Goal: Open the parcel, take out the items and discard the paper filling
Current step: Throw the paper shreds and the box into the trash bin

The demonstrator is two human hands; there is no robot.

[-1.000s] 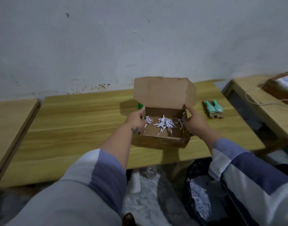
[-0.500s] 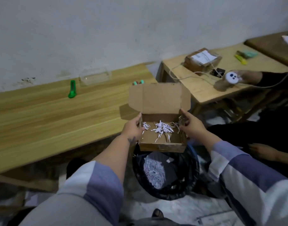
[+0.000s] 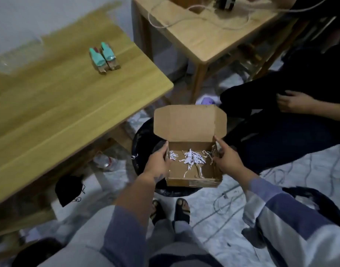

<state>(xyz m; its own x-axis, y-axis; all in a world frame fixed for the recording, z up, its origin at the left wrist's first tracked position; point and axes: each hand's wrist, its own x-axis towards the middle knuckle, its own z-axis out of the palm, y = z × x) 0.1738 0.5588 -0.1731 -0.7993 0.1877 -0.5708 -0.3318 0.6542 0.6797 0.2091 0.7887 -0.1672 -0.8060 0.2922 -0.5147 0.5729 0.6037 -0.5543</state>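
Observation:
An open brown cardboard parcel [image 3: 190, 124] hangs level in the air, lid flap standing up at the back. My left hand [image 3: 157, 162] grips its left wall and my right hand [image 3: 226, 160] grips its right wall. White paper shreds [image 3: 192, 158] lie scattered on the box floor. Directly below the box sits a black-lined bin [image 3: 144, 137], mostly hidden by the box. Two teal-capped items [image 3: 104, 56] lie side by side on the wooden table [image 3: 55, 105] to the left.
A second wooden table [image 3: 203, 37] with cables stands at the back right. Another person in dark clothes sits at right, a hand [image 3: 292, 101] on the lap. My sandalled feet [image 3: 171, 209] rest on a pale floor strewn with wires. A black pouch [image 3: 69, 189] hangs under the table.
Both hands have carried the box off the table, rightward and down, until it is over the bin. The view has tilted down toward the floor.

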